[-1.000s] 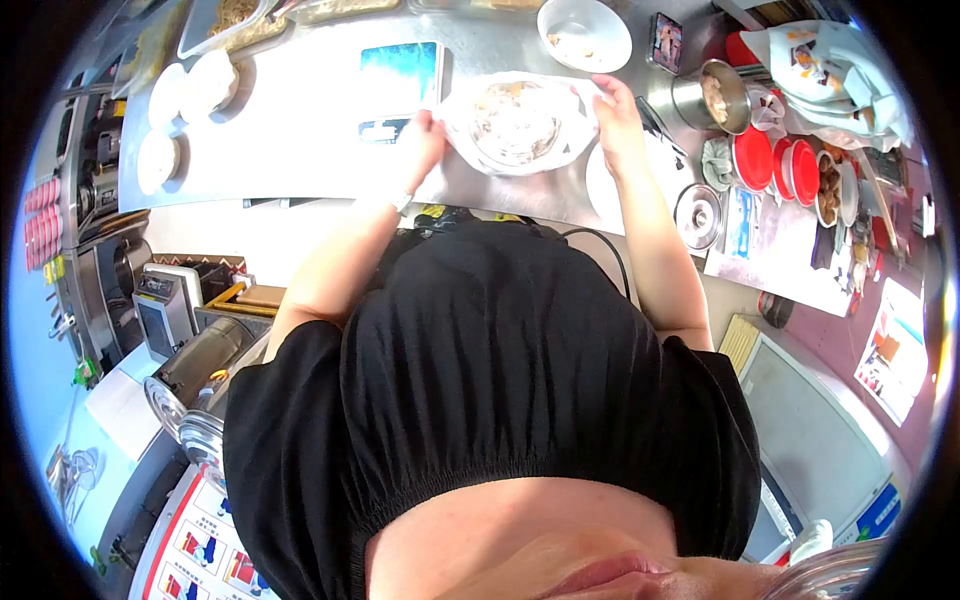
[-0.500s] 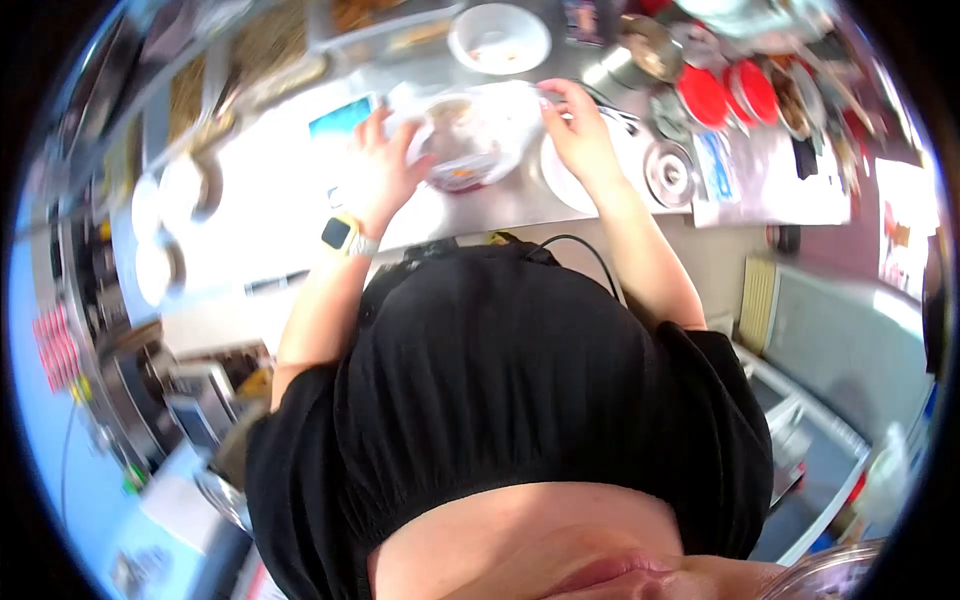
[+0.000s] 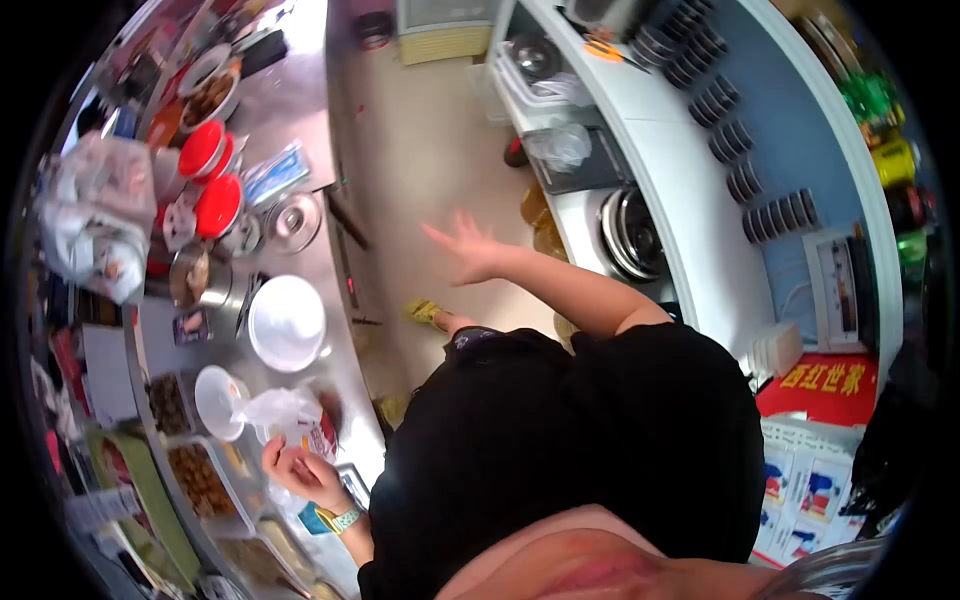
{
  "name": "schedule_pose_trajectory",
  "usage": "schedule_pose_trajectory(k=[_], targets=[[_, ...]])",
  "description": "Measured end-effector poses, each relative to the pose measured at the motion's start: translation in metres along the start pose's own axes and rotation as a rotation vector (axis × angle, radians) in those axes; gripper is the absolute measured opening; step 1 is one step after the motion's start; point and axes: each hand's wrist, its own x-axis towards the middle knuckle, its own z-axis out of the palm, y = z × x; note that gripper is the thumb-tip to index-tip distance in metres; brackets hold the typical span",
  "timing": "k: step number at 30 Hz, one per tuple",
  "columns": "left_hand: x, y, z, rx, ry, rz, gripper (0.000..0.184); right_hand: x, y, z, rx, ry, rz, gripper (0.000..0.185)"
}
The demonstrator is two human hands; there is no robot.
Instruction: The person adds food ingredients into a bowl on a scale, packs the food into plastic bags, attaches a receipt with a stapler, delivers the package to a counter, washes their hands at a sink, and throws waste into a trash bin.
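A loose, plain black top (image 3: 560,430) fills the middle and runs toward five o'clock, its cloth smooth and dull. Its right sleeve (image 3: 640,345) is short and ends on the upper arm, at one o'clock from the top's centre; the wide neckline (image 3: 602,512) curves below at about six. The left wrist wears a yellow-cased watch (image 3: 327,519) on a pale, patterned band (image 3: 346,519), at eight. Toward ten o'clock are a patch of dark patterned lower garment (image 3: 475,338) and a yellow shoe (image 3: 424,311). The left fingers (image 3: 290,466) and blurred right fingers (image 3: 462,228) are bare.
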Motion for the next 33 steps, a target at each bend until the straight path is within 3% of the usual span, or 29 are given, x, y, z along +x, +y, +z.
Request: schedule_pose_trajectory(k=[2, 3, 4, 7, 8, 10, 11, 13, 14, 15, 16, 17, 18, 19, 21, 24, 25, 28, 29, 30, 31, 32, 33], targets=[[0.026, 0.023, 0.032, -0.071, -0.135, -0.036, 0.01, -0.035, 0.058, -0.008, 0.131, -0.473, 0.307, 0.075], [0.037, 0.026, 0.044, -0.07, -0.218, 0.016, 0.007, -0.036, 0.089, -0.022, 0.426, -0.603, 0.405, 0.074], [0.044, 0.031, 0.058, -0.097, -0.28, 0.035, 0.01, -0.042, 0.102, -0.042, 0.43, -0.585, 0.417, 0.074], [0.062, 0.053, 0.102, -0.14, -0.39, 0.068, 0.011, -0.054, 0.148, -0.092, 0.447, -0.16, 0.629, 0.059], [0.068, 0.059, 0.116, -0.149, -0.423, 0.076, 0.011, -0.051, 0.189, -0.09, 0.584, -0.083, 0.692, 0.057], [0.079, 0.065, 0.148, -0.169, -0.436, 0.051, 0.011, -0.036, 0.245, -0.127, 0.431, 0.161, 0.717, 0.065], [0.083, 0.067, 0.167, -0.187, -0.438, 0.017, 0.012, -0.027, 0.28, -0.131, 0.146, 0.479, 0.444, 0.059], [0.097, 0.072, 0.208, -0.2, -0.429, 0.029, 0.012, -0.004, 0.359, -0.169, 0.329, 0.545, 0.612, 0.046], [0.103, 0.077, 0.227, -0.202, -0.42, -0.003, 0.012, 0.004, 0.423, -0.184, 0.33, 0.481, 0.722, 0.03], [0.111, 0.082, 0.242, -0.204, -0.414, -0.034, 0.013, 0.014, 0.447, -0.215, 0.635, 0.608, 0.886, 0.029], [0.119, 0.086, 0.259, -0.212, -0.413, -0.049, 0.014, 0.024, 0.492, -0.227, 0.707, 0.804, 0.926, 0.027], [0.127, 0.092, 0.277, -0.213, -0.414, -0.049, 0.014, 0.029, 0.55, -0.23, 0.436, 0.962, 0.857, 0.03], [0.135, 0.099, 0.293, -0.212, -0.401, -0.072, 0.013, 0.037, 0.561, -0.258, 0.225, 0.982, 0.832, 0.032], [0.141, 0.104, 0.304, -0.207, -0.387, -0.099, 0.013, 0.042, 0.567, -0.276, 0.227, 0.975, 0.83, 0.032], [0.155, 0.106, 0.328, -0.18, -0.365, -0.054, 0.014, 0.064, 0.57, -0.306, -0.43, 0.78, 0.725, 0.032], [0.164, 0.11, 0.346, -0.151, -0.388, 0.034, 0.016, 0.079, 0.642, -0.309, -0.538, 0.557, 0.689, 0.038], [0.168, 0.109, 0.349, -0.103, -0.377, 0.054, 0.017, 0.085, 0.657, -0.312, -0.494, 0.341, 0.739, 0.041], [0.169, 0.109, 0.344, -0.099, -0.38, 0.015, 0.024, 0.082, 0.683, -0.298, -0.408, 0.338, 0.823, 0.038], [0.166, 0.103, 0.34, -0.104, -0.39, 0.006, 0.026, 0.081, 0.672, -0.301, -0.082, 0.514, 0.759, 0.039], [0.165, 0.105, 0.337, -0.106, -0.371, -0.021, 0.026, 0.073, 0.687, -0.3, -0.438, 0.543, 0.702, 0.039], [0.163, 0.106, 0.334, -0.083, -0.329, -0.041, 0.028, 0.068, 0.672, -0.306, -0.515, 0.625, 0.57, 0.04], [0.16, 0.104, 0.329, -0.093, -0.31, -0.046, 0.028, 0.068, 0.66, -0.315, -0.525, 0.578, 0.635, 0.036], [0.157, 0.104, 0.327, -0.092, -0.271, -0.044, 0.026, 0.075, 0.623, -0.324, -0.466, 0.626, 0.556, 0.029]])
